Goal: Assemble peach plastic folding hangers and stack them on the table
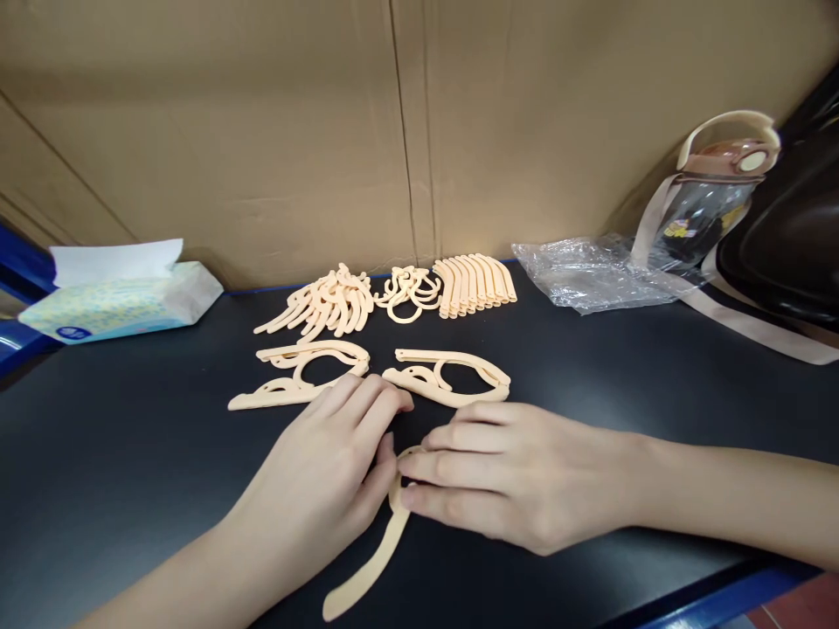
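Observation:
My left hand (331,467) and my right hand (508,476) meet over a curved peach plastic hanger part (367,563) on the black table (131,454). Both hands close their fingers on the part's upper end; its lower end sticks out toward me. Just beyond the hands lie two put-together peach hangers, one on the left (298,376) and one on the right (449,377). Further back are a pile of curved arms (324,306), a small heap of hooks (410,293) and a neat row of arm pieces (475,281).
A tissue box (121,297) stands at the back left. A crumpled clear plastic bag (590,273), a water bottle with a strap (711,196) and a dark bag (786,236) sit at the back right. A cardboard wall (393,122) closes the rear.

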Available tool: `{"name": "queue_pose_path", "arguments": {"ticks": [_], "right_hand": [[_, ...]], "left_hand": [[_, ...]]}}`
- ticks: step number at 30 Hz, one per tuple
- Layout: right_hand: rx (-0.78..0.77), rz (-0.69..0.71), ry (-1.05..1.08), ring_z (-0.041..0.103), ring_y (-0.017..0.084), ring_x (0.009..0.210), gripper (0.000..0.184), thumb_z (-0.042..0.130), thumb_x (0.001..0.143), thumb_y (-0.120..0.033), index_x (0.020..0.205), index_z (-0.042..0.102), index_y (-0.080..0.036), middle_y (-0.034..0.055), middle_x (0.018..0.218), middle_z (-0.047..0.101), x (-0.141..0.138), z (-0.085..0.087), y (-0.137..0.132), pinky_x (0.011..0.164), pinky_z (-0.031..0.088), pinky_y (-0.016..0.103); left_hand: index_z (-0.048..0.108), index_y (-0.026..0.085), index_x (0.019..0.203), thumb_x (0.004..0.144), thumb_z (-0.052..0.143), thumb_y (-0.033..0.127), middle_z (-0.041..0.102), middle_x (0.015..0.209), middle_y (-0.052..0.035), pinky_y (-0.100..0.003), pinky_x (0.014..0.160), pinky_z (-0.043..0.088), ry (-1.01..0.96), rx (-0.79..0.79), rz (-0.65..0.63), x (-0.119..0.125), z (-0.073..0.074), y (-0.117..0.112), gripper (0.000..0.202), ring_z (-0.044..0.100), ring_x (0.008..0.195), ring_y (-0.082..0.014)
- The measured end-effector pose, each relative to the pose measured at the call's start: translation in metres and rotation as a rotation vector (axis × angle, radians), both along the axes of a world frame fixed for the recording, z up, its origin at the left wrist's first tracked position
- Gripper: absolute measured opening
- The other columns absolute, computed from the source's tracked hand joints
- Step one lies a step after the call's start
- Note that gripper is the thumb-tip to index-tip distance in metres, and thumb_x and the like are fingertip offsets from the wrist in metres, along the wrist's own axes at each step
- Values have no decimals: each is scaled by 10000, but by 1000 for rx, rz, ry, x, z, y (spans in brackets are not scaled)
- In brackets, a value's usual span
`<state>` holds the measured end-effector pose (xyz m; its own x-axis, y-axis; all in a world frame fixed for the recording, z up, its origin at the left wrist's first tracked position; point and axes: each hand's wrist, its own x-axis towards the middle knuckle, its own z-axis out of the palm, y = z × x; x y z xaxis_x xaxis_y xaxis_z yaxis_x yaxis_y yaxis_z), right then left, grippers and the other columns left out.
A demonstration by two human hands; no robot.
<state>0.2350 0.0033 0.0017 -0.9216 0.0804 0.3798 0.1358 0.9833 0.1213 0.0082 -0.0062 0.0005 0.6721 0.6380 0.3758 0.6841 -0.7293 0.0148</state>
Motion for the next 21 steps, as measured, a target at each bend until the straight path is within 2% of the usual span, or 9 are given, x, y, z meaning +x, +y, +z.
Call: {"name": "queue_pose_path", "arguments": {"ticks": [4,6,8,11,14,16,18,21], "right_hand": [[-55,-21,-3,650,170,943,348,408,1002,-188,1276,579,-57,96,1062,710,-2,0,-2,752,489,300],[-69,-41,-1,635,175,862,358,436,997,-242,1259,584,-49,80,973,700,-1,1,-1,746,486,308],[-70,-62,-16,602,179,817,354,468,986,-286,1218,607,-57,66,918,677,0,2,-2,743,475,311],[-77,-77,-17,555,179,780,360,490,983,-392,1068,674,-95,56,872,652,0,2,-4,731,454,307],[-81,-70,8,517,170,726,402,479,981,-464,858,683,-140,33,779,610,0,1,-7,697,429,293],[-69,-74,-15,501,166,709,375,495,979,-436,771,643,-161,20,743,578,2,3,-8,662,412,287],[-74,-93,-62,495,162,706,315,501,983,-361,763,620,-170,14,746,569,4,6,-8,629,398,283],[-157,-117,-117,528,159,773,233,486,977,-231,793,619,-179,20,803,598,6,12,-9,683,419,274]], "left_hand": [[573,132,1126,944,353,48,654,1105,-87,-395,888,491,75,81,-33,-2,-4,6,298,577,989,-239],[532,121,1273,962,352,65,632,1255,-103,-408,967,484,85,68,-49,-4,-8,9,364,567,1131,-244],[445,127,1394,989,353,106,564,1398,-97,-406,1060,443,97,44,-85,-5,-11,10,416,498,1285,-229],[363,154,1469,1016,337,159,479,1499,-60,-385,1146,374,108,28,-143,-6,-13,11,453,400,1396,-194],[357,152,1480,991,356,125,457,1516,-64,-382,1163,360,136,24,-160,-7,-11,10,489,394,1407,-195],[361,148,1479,958,361,75,454,1517,-75,-393,1161,364,145,32,-162,-8,-9,9,527,393,1409,-213],[376,142,1470,935,366,52,482,1493,-88,-408,1148,383,145,41,-157,-8,-8,9,542,418,1390,-236],[426,127,1427,925,387,50,548,1413,-104,-407,1103,436,141,34,-143,-8,-6,8,509,479,1325,-256]]}}
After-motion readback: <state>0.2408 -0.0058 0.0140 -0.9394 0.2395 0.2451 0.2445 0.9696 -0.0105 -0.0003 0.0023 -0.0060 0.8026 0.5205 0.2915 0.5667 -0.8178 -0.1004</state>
